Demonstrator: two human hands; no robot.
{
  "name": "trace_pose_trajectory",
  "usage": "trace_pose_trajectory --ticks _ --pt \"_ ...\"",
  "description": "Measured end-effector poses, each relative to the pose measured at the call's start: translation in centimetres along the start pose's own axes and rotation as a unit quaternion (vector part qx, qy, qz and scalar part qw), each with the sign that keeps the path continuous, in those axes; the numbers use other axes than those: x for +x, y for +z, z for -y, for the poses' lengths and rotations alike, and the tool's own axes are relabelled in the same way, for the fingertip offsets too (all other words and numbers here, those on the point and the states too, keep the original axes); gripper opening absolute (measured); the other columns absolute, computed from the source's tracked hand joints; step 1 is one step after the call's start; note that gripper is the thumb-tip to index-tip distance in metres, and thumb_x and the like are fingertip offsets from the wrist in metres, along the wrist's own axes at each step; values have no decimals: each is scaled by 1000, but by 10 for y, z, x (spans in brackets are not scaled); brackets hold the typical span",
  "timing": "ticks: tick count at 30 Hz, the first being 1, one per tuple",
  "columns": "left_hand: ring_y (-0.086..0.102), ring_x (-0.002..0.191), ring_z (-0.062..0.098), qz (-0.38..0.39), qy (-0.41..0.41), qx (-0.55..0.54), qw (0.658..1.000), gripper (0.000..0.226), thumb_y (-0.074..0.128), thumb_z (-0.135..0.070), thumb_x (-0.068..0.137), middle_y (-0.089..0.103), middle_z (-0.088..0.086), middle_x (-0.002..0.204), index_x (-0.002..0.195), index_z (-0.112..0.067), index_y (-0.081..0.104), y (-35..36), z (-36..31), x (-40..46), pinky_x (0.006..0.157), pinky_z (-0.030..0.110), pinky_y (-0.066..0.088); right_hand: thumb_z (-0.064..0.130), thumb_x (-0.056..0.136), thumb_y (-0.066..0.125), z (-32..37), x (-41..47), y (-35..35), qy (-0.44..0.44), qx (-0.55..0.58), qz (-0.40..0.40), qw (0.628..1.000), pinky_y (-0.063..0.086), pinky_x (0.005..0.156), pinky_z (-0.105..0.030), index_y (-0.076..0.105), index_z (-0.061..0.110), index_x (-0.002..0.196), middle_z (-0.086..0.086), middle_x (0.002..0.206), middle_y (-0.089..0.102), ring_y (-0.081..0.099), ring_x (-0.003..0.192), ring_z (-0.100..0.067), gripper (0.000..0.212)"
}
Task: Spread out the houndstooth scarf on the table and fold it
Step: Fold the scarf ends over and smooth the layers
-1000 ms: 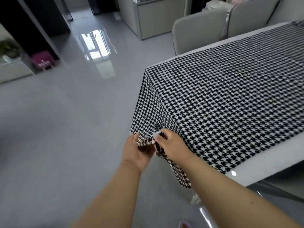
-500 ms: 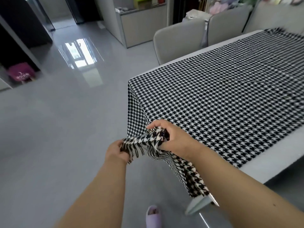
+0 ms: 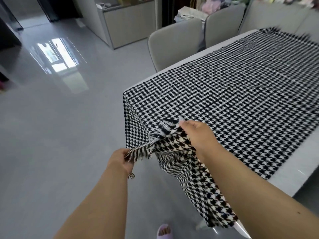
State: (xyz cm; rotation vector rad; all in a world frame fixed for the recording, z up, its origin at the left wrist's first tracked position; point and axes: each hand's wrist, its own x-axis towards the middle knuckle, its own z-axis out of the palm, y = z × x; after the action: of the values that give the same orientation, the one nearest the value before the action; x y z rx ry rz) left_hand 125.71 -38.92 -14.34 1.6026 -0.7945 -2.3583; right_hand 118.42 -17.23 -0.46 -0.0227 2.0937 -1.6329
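Two grey chairs [image 3: 174, 47] beside scarf-covered table [image 3: 309, 175], glossy floor [image 3: 51, 126].

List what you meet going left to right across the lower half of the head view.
Left hand gripping the fringed end → purple slipper on the floor → right hand holding the lifted edge → houndstooth scarf spread flat → bare strip of table.

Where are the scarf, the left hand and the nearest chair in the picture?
scarf [image 3: 233, 94]: head view, on the flat part spread over the table.
left hand [image 3: 120, 161]: head view, on the back of the hand.
chair [image 3: 174, 44]: head view, on its grey backrest.
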Motion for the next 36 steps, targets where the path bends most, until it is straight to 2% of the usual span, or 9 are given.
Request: trace_pose_trajectory --ticks 3,7,10,14,17,19,24,32,36 --pt "67 63 15 7 -9 -26 1000 17 38 10 91 56 20 92 84 3 52 6 -6 15 68 26 57 46 92 55 3 7 -2 50 48 -34 997 39 100 -45 63 6 110 -17 128 56 51 120 -37 44" --pt "59 94 35 39 13 -10 999 29 27 15 91 55 25 112 101 17 54 17 -17 21 102 44 45 46 94 52 8 17 -7 60 88 -69 992 36 97 -38 54 19 132 3 118 60 54 113 -18 47" --pt "55 108 35 93 72 148 982 40 32 19 90 54 22 118 124 13 52 22 -28 20 91 33 53 41 97 51 11 27 -13 63 122 -127 982 33 87 -34 54 19 131 9 108 58 50 111 -17 41" --pt "66 72 21 131 194 417 878 29 75 -1 80 70 13 85 108 2 67 21 -48 20 68 22 56 40 97 51 17 33 -20 72 152 -177 970 36 92 -36 54 20 129 -1 125 58 49 110 -21 38" --pt "48 49 16 102 282 536 789 25 78 -17 80 58 8 60 82 6 68 30 -63 19 45 18 40 37 98 51 19 38 -25 69 171 -206 961 34 108 -45 59 21 119 4 104 61 55 107 -21 28" --pt "50 53 17 99 309 569 755 28 73 -26 85 61 12 65 82 2 67 37 -69 19 50 23 42 37 98 52 22 39 -28 71 186 -222 955 35 109 -44 61 20 114 -8 125 62 51 125 -33 26" --pt "65 52 23 177 173 527 813 15 58 -23 96 66 14 65 98 -9 59 50 -74 3 55 33 61 38 94 56 23 48 -35 68 225 -240 942 38 108 -53 62 23 101 1 122 61 54 119 -23 18" --pt "69 51 13 98 271 745 602 24 80 -24 78 70 3 55 69 -14 60 42 -96 26 62 23 51 38 93 58 31 47 -38 80 262 -251 928 41 105 -55 59 20 123 -3 122 63 58 116 -26 36" --pt "70 55 23 66 227 676 698 19 68 -13 87 72 22 74 76 -3 58 35 -113 30 68 37 61 40 92 58 39 40 -44 97 272 -271 918 42 104 -57 61 20 121 -6 131 61 57 120 -33 35"
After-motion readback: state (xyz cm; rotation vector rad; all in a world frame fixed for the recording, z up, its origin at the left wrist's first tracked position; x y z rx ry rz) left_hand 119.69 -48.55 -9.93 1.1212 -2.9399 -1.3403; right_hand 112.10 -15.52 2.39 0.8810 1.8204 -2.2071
